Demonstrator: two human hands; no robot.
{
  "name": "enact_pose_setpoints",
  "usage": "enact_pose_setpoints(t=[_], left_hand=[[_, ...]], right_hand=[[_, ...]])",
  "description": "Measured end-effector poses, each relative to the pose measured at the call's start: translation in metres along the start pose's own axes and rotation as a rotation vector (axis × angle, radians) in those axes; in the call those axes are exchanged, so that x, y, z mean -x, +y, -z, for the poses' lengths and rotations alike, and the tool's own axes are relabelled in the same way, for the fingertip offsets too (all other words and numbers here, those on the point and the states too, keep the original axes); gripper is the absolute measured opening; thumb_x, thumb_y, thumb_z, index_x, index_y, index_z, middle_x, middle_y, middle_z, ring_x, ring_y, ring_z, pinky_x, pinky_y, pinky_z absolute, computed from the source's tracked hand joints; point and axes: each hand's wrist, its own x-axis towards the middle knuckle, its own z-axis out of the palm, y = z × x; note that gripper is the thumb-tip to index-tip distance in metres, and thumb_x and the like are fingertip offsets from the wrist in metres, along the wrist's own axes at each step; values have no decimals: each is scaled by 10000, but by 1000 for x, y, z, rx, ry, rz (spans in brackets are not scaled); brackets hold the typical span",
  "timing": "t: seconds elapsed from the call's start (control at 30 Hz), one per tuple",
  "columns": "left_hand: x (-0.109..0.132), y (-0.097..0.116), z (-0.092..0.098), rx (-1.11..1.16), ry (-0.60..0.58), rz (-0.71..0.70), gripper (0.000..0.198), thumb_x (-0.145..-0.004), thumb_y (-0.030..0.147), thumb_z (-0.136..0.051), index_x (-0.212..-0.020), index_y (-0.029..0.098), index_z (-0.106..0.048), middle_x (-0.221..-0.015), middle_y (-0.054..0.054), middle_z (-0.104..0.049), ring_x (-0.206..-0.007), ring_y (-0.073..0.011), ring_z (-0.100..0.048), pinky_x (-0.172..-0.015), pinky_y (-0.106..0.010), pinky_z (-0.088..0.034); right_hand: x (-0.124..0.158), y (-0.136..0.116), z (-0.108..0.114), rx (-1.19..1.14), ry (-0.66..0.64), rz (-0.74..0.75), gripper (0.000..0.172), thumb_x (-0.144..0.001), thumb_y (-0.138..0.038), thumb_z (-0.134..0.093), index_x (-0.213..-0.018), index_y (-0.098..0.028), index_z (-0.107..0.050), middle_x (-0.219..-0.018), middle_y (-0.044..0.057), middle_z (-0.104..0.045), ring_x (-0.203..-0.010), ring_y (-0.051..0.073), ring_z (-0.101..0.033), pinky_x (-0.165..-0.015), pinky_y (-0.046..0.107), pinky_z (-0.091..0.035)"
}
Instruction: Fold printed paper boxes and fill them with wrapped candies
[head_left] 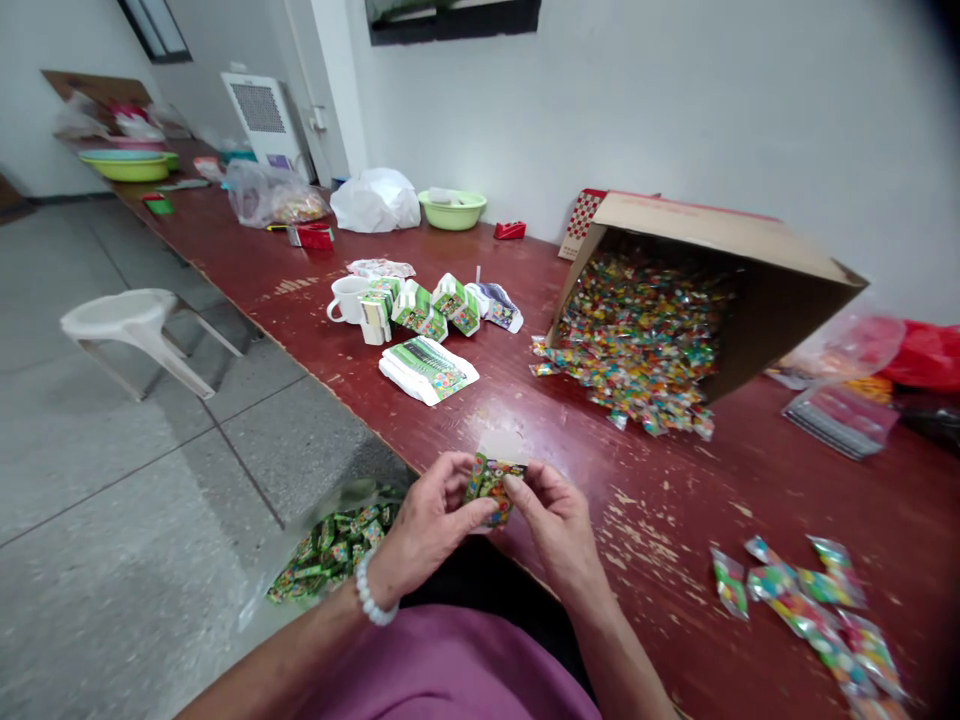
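Observation:
Between my two hands, just over the table's near edge, is a small green printed candy box [491,482] with a pale flap standing up at its top. My left hand [442,505] wraps its left side, thumb across the front. On the right side my right hand [551,510] pinches it, thumb near the upper corner. Whether anything is inside the box cannot be made out. Several small candy packets [806,600] lie on the table to the right. Ahead lies a stack of flat green cartons [429,370]. Below my left arm is a clear bag of green candy boxes [337,545].
A cardboard box [780,300] on its side spills many candy packets [637,350] onto the red table [517,385]. Folded green cartons [420,308] stand by a white mug [347,300]. A white stool [135,320] is on the floor at left. Green basin [453,212] sits against the wall.

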Motion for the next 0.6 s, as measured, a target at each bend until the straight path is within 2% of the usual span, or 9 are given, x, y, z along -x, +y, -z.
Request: enact_pose_setpoints(t=[0.1,0.13,0.2,0.27,0.37,0.47,0.53,0.6], left_hand=[[5,-2,-4,-58,32,-105,602,-802,289,-742,-1294,251,-398,-1025,-34,-694,-855,-178,-684,-776,-288,-549],[6,-2,-6,-84,26,-128,632,-814,285,-729,-1333,261,-370,-1045,-39,-690,-870,-181,-687,-783,-291,-551],[6,-3,-6,-128,16,-163,611,-835,286,-702,-1360,271,-389,-1104,-47,-678,-919,-185,-681,-806,-292,-551],[3,-5,-4,-161,4,-177,510,-849,291,-681,-1313,255,-472,-1111,-44,-678,-922,-178,-670,-803,-280,-548],[-1,-9,2,-132,-36,-148,382,-863,309,-667,-1213,213,-546,-1015,-37,-695,-844,-154,-652,-761,-258,-534],[-5,-11,7,-71,-60,-111,294,-884,343,-647,-1128,193,-582,-963,-31,-692,-809,-137,-630,-743,-244,-514],[-6,-11,9,-73,-51,-108,247,-894,364,-634,-1068,189,-612,-942,-24,-681,-790,-128,-614,-721,-232,-502],[-6,-10,10,-95,-46,-121,223,-888,369,-644,-1012,184,-638,-910,-15,-667,-781,-122,-601,-711,-221,-492]], right_hand=[[1,2,-1,-66,64,-8,455,-776,-319,-787,-1172,-265,-573,-777,-36,-704,-675,145,-659,-640,258,-540],[2,4,-1,-76,82,0,487,-779,-314,-786,-1198,-278,-542,-777,-44,-699,-674,142,-658,-639,255,-537],[3,9,-1,-60,85,33,440,-803,-321,-766,-1183,-280,-548,-830,-34,-704,-726,142,-662,-677,256,-534],[2,14,1,-16,67,62,337,-826,-344,-743,-1120,-261,-601,-884,-13,-711,-776,144,-657,-703,252,-524],[0,16,8,72,82,72,205,-837,-387,-724,-950,-221,-682,-842,-3,-709,-749,145,-634,-689,253,-504],[-4,13,13,112,68,20,229,-783,-409,-769,-772,-188,-708,-760,2,-703,-693,143,-610,-690,267,-490],[-6,9,15,62,39,-25,235,-721,-391,-822,-767,-193,-704,-733,-7,-691,-661,135,-598,-669,265,-485],[-7,5,15,25,15,-41,283,-695,-358,-846,-896,-223,-701,-736,-28,-667,-662,131,-596,-659,259,-486]])
